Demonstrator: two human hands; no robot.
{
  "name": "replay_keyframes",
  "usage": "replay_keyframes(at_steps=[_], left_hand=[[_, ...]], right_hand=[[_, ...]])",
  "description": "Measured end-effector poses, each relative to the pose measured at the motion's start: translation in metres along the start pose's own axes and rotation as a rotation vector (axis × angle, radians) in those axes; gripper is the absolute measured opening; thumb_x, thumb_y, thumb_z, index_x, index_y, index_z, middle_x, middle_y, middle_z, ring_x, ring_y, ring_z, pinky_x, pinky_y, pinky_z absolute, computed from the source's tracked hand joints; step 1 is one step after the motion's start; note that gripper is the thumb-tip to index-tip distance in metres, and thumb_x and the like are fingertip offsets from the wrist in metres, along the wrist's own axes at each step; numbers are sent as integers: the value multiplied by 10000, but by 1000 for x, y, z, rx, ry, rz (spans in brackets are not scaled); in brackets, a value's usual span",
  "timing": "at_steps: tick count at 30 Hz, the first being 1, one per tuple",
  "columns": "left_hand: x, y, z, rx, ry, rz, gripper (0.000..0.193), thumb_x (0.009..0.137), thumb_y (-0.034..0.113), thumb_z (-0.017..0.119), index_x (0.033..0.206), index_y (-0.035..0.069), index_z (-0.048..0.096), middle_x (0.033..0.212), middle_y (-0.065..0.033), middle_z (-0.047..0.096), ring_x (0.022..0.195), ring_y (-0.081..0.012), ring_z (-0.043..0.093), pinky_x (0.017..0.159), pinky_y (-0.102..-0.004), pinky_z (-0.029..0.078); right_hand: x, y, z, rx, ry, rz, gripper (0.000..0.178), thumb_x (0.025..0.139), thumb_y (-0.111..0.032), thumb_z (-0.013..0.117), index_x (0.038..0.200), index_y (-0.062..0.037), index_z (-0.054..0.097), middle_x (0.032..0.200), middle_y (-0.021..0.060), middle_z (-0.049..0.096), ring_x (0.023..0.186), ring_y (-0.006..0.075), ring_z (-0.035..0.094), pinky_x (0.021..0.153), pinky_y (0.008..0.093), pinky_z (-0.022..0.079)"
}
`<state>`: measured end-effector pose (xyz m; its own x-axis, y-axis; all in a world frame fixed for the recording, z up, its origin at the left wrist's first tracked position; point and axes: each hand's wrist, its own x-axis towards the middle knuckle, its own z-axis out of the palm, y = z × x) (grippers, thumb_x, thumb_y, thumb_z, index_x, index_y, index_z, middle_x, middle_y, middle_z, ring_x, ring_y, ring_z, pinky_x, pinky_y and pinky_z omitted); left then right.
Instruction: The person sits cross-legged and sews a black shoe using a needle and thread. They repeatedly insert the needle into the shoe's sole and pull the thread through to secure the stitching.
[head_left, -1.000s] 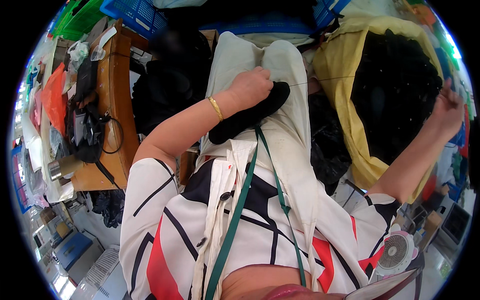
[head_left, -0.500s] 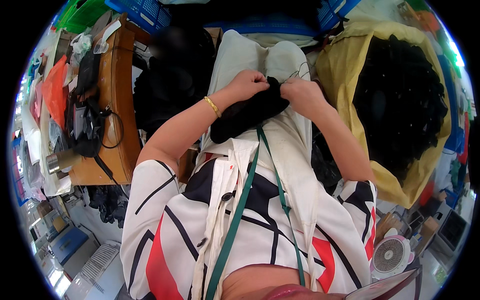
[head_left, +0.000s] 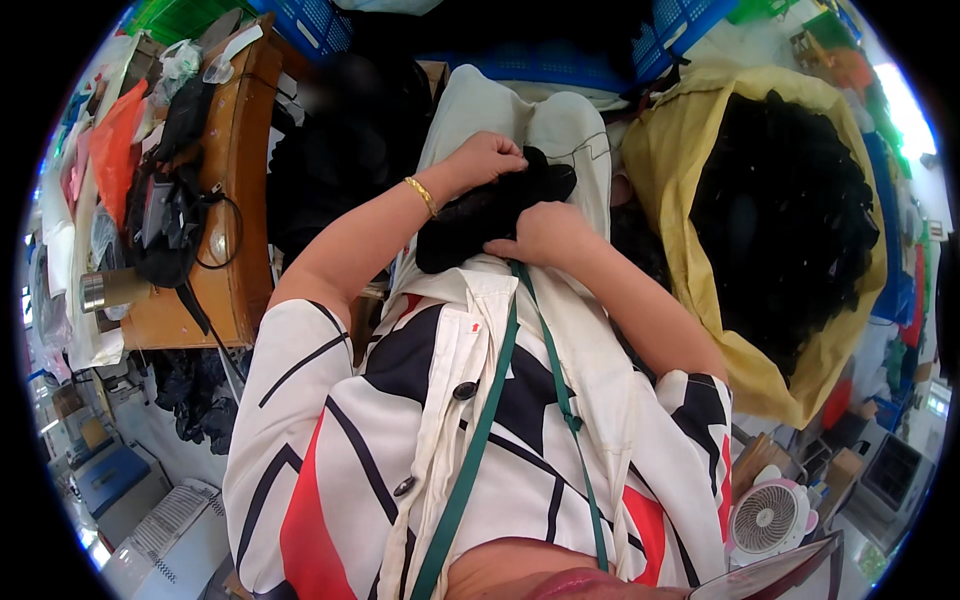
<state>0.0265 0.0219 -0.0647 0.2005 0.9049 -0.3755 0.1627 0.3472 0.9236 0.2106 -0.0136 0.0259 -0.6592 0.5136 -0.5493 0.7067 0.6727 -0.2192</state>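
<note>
A soft black fabric piece (head_left: 475, 222) lies across my lap on the white apron (head_left: 470, 110); its exact kind is hard to make out. My left hand (head_left: 488, 158), with a gold bracelet at the wrist, pinches the upper edge of the piece between thumb and fingertips. Lower down on its right side, my right hand (head_left: 550, 235) grips the piece, thumb pointing left and the other fingers curled out of sight. A thin dark thread (head_left: 590, 140) loops over the apron from the fabric's top end. Whether a needle is there cannot be seen.
At my right stands a yellow sack (head_left: 665, 190) full of black pieces. A dark heap (head_left: 335, 170) lies on my left beside a wooden table (head_left: 235, 190) with bags and a metal cylinder. Blue crates (head_left: 530, 65) stand ahead; a pink-and-white fan (head_left: 768, 515) sits behind right.
My right hand has come down from the upper edge to the right side of the fabric. My left hand keeps its pinch slightly higher. The thread now lies more spread out over the apron.
</note>
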Motion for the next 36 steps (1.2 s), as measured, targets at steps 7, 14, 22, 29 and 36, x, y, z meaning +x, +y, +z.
replay_keyframes(at_steps=[7, 14, 22, 29, 36], left_hand=[[-9, 0, 6, -113, 64, -64, 131, 875, 198, 708, 886, 68, 697, 805, 16, 646, 708, -73, 547, 626, -227, 445], [-16, 7, 13, -254, 95, -123, 131, 856, 192, 728, 885, 68, 697, 796, 16, 634, 711, -77, 537, 628, -227, 438], [-18, 4, 11, -343, 90, -164, 127, 853, 182, 731, 888, 66, 696, 803, 14, 640, 716, -80, 550, 636, -227, 448], [-19, 6, 10, -361, 78, -178, 131, 850, 187, 735, 892, 68, 697, 811, 9, 644, 716, -80, 560, 639, -226, 455], [-17, 5, 10, -358, 77, -184, 131, 849, 190, 732, 888, 70, 699, 799, 12, 639, 710, -80, 561, 635, -228, 454]], right_hand=[[-28, 50, 21, 162, 54, -162, 231, 846, -191, 577, 991, -58, 697, 896, 194, 686, 855, 392, 654, 763, 466, 531], [-32, 39, -6, 282, 525, -106, 196, 895, -255, 600, 944, -78, 668, 909, 114, 649, 779, 365, 644, 678, 452, 523], [6, 41, -11, 106, 561, 59, 214, 889, -290, 622, 865, -83, 670, 872, 98, 641, 762, 330, 655, 647, 435, 528], [14, 42, -10, 84, 552, 42, 200, 889, -265, 626, 832, -77, 658, 863, 101, 641, 765, 329, 658, 645, 437, 527], [18, 43, -7, 79, 558, 27, 193, 881, -264, 632, 832, -79, 655, 861, 96, 635, 772, 322, 658, 642, 435, 524]])
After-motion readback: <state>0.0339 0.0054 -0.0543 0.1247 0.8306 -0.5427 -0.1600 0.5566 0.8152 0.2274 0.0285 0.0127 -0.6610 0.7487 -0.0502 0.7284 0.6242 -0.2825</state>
